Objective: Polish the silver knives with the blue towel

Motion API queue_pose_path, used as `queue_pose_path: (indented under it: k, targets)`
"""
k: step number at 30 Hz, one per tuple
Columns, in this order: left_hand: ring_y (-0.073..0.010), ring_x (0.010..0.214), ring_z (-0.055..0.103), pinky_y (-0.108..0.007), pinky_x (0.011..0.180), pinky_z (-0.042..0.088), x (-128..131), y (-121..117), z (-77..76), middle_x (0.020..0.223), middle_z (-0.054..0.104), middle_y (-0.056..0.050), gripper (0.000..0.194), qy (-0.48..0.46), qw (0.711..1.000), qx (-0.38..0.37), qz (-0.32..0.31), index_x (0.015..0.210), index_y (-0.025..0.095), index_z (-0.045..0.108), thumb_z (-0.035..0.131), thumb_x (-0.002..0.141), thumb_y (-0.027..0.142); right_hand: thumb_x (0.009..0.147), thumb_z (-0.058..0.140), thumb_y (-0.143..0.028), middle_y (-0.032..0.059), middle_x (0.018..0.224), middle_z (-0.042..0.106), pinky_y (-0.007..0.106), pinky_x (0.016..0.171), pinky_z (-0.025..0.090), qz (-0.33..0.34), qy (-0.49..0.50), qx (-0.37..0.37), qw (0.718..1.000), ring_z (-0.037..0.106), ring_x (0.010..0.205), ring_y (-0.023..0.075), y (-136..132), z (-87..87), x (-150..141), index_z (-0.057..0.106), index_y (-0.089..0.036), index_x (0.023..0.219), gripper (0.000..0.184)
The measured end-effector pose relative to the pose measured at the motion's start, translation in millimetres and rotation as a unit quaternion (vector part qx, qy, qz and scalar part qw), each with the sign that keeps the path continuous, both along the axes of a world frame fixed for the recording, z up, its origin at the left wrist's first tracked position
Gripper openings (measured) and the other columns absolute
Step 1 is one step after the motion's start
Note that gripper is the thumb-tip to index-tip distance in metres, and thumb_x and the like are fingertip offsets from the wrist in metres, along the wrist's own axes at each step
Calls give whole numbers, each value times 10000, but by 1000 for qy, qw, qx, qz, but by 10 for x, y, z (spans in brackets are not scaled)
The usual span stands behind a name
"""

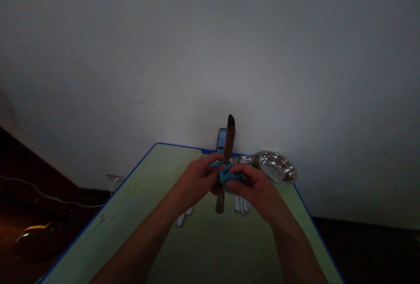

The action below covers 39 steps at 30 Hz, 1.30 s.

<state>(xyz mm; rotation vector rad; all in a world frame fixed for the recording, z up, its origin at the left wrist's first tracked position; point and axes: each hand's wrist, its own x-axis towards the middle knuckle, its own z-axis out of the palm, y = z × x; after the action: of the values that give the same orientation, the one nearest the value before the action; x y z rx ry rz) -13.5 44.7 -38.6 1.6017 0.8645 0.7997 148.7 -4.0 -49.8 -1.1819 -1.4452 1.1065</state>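
A table knife (pixel 229 137) stands nearly upright above the table, blade up and its metal handle (pixel 220 203) pointing down. Around its middle, a crumpled blue cloth (pixel 225 174) is wrapped. My left hand (pixel 203 174) is closed on the knife and the cloth's left side; its fingertips are partly hidden. With thumb and fingers, my right hand (pixel 251 183) pinches the cloth from the right. Below my right hand lie several pale cutlery handles (pixel 242 204), their other ends covered. Two more pale handles (pixel 180 219) lie under my left forearm.
The pale green table (pixel 170 157) has a blue edge and stands against a white wall. A phone (pixel 221 139) leans at the back. A round metal bowl (pixel 277 168) sits at the back right corner, beside a small shiny metal dish (pixel 245 159). A white cable (pixel 52 197) runs left.
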Motion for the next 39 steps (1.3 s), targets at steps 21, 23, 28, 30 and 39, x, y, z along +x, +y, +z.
queue_pose_path:
  k: [21, 23, 28, 30, 39]
  targets:
    - [-120, 469, 550, -201, 482, 360, -63, -50, 86, 595, 655, 3, 283, 231, 927, 283, 82, 1055, 175, 635, 436, 885, 283, 709, 739, -328, -27, 824, 678, 258, 679, 471, -11, 98, -30, 995, 597, 717, 111, 39, -67, -56, 705, -248, 867, 181]
    - [-126, 500, 573, -203, 498, 379, -70, -37, 64, 631, 673, -4, 279, 223, 929, 281, 87, 1050, 183, 643, 451, 881, 293, 711, 739, -323, -27, 850, 693, 264, 701, 476, -16, 104, -30, 994, 610, 737, 118, 34, -65, -67, 712, -259, 874, 178]
    - [-164, 671, 651, -223, 598, 454, -85, 14, 25, 801, 723, -29, 270, 201, 931, 284, 107, 1036, 205, 672, 484, 870, 304, 724, 724, -333, -9, 937, 714, 302, 757, 486, -17, 116, -32, 993, 629, 809, 152, 39, -55, -100, 721, -266, 895, 184]
    - [-176, 723, 660, -231, 630, 469, -81, 28, 21, 847, 728, -34, 266, 189, 933, 284, 116, 1024, 207, 686, 497, 864, 307, 730, 717, -334, -3, 981, 712, 317, 778, 486, -20, 115, -26, 993, 631, 841, 164, 41, -56, -107, 720, -266, 898, 181]
    - [-125, 557, 585, -209, 539, 426, -116, 65, 17, 648, 658, 6, 223, 114, 969, 205, 76, 1019, 177, 606, 495, 858, 284, 737, 712, -323, 3, 1146, 657, 346, 866, 465, -33, 121, -3, 992, 601, 1006, 187, 19, -71, -152, 704, -281, 901, 170]
